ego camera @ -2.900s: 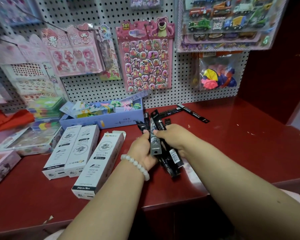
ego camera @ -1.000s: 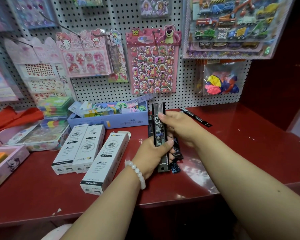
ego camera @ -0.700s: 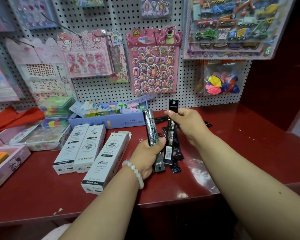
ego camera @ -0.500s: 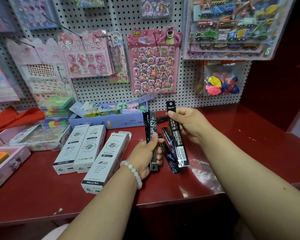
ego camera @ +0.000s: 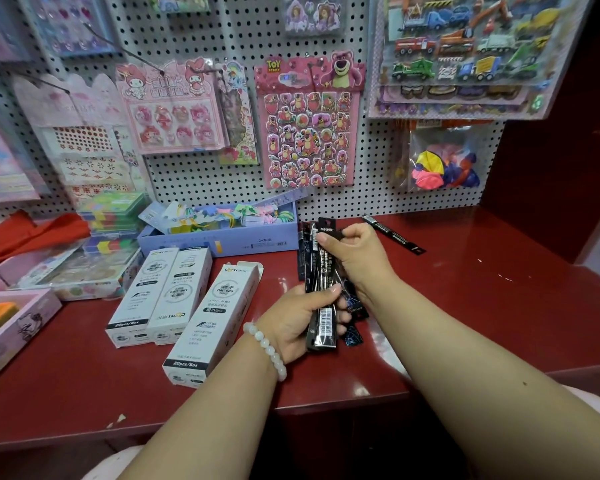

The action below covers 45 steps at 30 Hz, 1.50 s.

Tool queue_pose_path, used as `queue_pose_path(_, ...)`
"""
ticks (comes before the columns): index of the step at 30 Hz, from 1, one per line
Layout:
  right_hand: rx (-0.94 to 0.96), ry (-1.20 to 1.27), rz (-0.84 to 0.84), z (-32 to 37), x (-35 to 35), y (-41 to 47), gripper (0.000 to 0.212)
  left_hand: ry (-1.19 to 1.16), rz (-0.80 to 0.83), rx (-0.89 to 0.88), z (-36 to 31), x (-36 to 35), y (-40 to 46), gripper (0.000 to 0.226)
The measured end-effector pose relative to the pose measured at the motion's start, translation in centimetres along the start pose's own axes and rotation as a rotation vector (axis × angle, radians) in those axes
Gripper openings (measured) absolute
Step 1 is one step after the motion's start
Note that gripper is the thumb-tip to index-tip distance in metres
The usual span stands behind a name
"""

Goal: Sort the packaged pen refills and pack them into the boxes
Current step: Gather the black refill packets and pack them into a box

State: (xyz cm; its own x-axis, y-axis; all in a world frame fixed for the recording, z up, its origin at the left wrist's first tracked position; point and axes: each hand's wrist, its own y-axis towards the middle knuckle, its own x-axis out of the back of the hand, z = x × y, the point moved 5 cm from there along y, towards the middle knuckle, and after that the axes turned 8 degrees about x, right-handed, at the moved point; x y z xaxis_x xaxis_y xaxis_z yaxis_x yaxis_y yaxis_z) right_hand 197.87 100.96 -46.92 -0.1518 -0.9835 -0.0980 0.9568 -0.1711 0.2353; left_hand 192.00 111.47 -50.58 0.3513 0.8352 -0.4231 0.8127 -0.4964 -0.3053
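Note:
My left hand (ego camera: 300,320), with a white bead bracelet, grips the lower end of a bundle of black pen refill packs (ego camera: 321,292) held upright above the red counter. My right hand (ego camera: 355,256) pinches the upper part of the same bundle. More black packs (ego camera: 352,336) lie on the counter under my hands, and one long pack (ego camera: 394,235) lies apart at the back right. Three white refill boxes lie to the left: two side by side (ego camera: 160,294) and one nearer (ego camera: 212,323) with its far flap open.
A blue box (ego camera: 219,239) of colourful items stands against the pegboard wall. Pink and patterned trays (ego camera: 14,323) sit at the left. Sticker sheets and toy packs hang on the pegboard. The red counter (ego camera: 499,306) ends at a front edge near me.
My right hand has brought its separate black pack back against the packs in my left hand. Both hands now hold one bundle.

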Motion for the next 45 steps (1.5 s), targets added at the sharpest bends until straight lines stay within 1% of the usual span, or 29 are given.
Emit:
queue_pose_path(1, -0.056, -0.005, 0.053, -0.3, -0.2, 0.0, 0.065, -0.017, 0.025, -0.007, -0.2, -0.1, -0.1, 0.009)
queue_pose_path(2, -0.107, 0.0, 0.143, -0.2, -0.5, -0.2, 0.067, -0.028, 0.061, -0.013, -0.3, -0.2, -0.2, 0.007)
queue_pose_path(4, -0.174, 0.003, 0.346, 0.2, -1.0, -0.9, 0.047, -0.024, 0.136, -0.004, -0.5, -0.5, -0.5, 0.003)
queue_pose_path(7, -0.136, -0.036, 0.596, 1.2, -1.3, -1.8, 0.034, -0.034, 0.286, 0.12, -0.4, -1.2, -1.2, 0.01)
queue_pose_path(9, -0.13, -0.004, 0.701, 1.8, -1.4, -2.2, 0.029, -0.057, 0.431, 0.195, -0.6, -1.6, -1.8, 0.019)
queue_pose_path(11, -0.139, 0.082, 0.775, 2.3, -1.4, -2.4, 0.033, -0.047, 0.517, 0.237, -0.9, -1.6, -2.2, 0.024)
queue_pose_path(12, -0.134, 0.124, 0.809, 2.6, -1.5, -2.5, 0.034, -0.022, 0.515, 0.244, -1.1, -1.5, -2.3, 0.025)
queue_pose_path(13, -0.124, 0.142, 0.827, 2.7, -1.5, -2.6, 0.034, 0.018, 0.472, 0.246, -1.3, -1.4, -2.4, 0.025)
queue_pose_path(14, -0.109, 0.145, 0.822, 2.7, -1.5, -2.6, 0.031, 0.073, 0.391, 0.241, -1.6, -1.1, -2.5, 0.024)
queue_pose_path(16, -0.085, 0.131, 0.727, 2.6, -1.4, -2.2, 0.019, 0.177, 0.148, 0.173, -2.4, 0.0, -2.3, 0.022)
queue_pose_path(18, -0.09, 0.138, 0.562, 2.2, -0.7, -1.5, 0.008, 0.269, -0.095, 0.008, -4.4, 1.5, -2.2, 0.023)
queue_pose_path(19, -0.089, 0.146, 0.495, 1.9, -0.4, -1.1, 0.006, 0.348, -0.224, -0.088, -5.6, 2.4, -2.3, 0.022)
queue_pose_path(20, -0.088, 0.143, 0.446, 1.6, 0.0, -0.8, 0.006, 0.481, -0.397, -0.163, -6.7, 3.6, -2.5, 0.019)
queue_pose_path(21, -0.087, 0.131, 0.409, 1.4, 0.3, -0.7, 0.005, 0.731, -0.621, -0.188, -7.8, 5.1, -2.7, 0.022)
queue_pose_path(22, -0.087, 0.12, 0.377, 1.2, 0.5, -0.6, 0.005, 1.055, -0.833, -0.154, -8.6, 6.2, -3.0, 0.031)
queue_pose_path(23, -0.082, 0.109, 0.349, 1.2, 0.7, -0.7, 0.005, 1.316, -0.969, -0.089, -9.1, 6.8, -3.3, 0.042)
queue_pose_path(24, -0.071, 0.093, 0.324, 1.2, 0.8, -0.7, 0.006, 1.47, -1.029, -0.017, -9.2, 7.1, -3.5, 0.049)
queue_pose_path(25, -0.055, 0.074, 0.302, 1.2, 0.9, -0.8, 0.007, 1.565, -1.035, 0.048, -9.1, 7.0, -3.6, 0.053)
queue_pose_path(27, -0.025, 0.036, 0.281, 1.5, 1.0, -0.9, 0.007, 1.715, -0.968, 0.161, -8.5, 6.9, -3.1, 0.056)
queue_pose_path(29, -0.011, 0.016, 0.277, 1.9, 0.9, -1.0, 0.007, 1.79, -0.949, 0.24, -8.6, 7.0, -2.4, 0.054)
queue_pose_path(31, -0.002, 0.011, 0.279, 2.4, 0.9, -1.1, 0.007, 1.741, -0.987, 0.279, -9.0, 7.4, -1.9, 0.036)
queue_pose_path(32, 0.005, 0.016, 0.282, 2.7, 0.9, -1.2, 0.005, 1.701, -0.976, 0.284, -9.0, 7.8, -1.5, 0.024)
queue_pose_path(33, 0.014, 0.025, 0.284, 3.0, 0.9, -1.2, 0.004, 1.666, -0.945, 0.285, -8.7, 8.1, -1.3, 0.019)
queue_pose_path(34, 0.022, 0.037, 0.282, 3.3, 0.9, -1.2, 0.003, 1.632, -0.912, 0.273, -8.4, 8.4, -0.9, 0.025)
queue_pose_path(36, 0.034, 0.069, 0.264, 3.8, 1.0, -1.2, 0.006, 1.661, -0.874, 0.275, -8.1, 9.0, -0.6, 0.043)
queue_pose_path(37, 0.04, 0.085, 0.247, 4.0, 1.1, -1.2, 0.006, 1.666, -0.864, 0.269, -8.1, 8.9, -0.8, 0.046)
queue_pose_path(40, 0.065, 0.142, 0.183, 5.1, 1.7, -1.3, 0.005, 1.605, -0.822, 0.177, -8.6, 7.1, -2.0, 0.032)
queue_pose_path(42, 0.091, 0.187, 0.138, 6.2, 2.1, -1.2, 0.003, 1.574, -0.806, 0.043, -9.4, 5.3, -2.7, 0.044)
queue_pose_path(45, 0.147, 0.27, 0.073, 8.0, 2.6, -1.3, 0.011, 1.539, -0.826, -0.203, -10.3, 2.8, -4.3, 0.071)
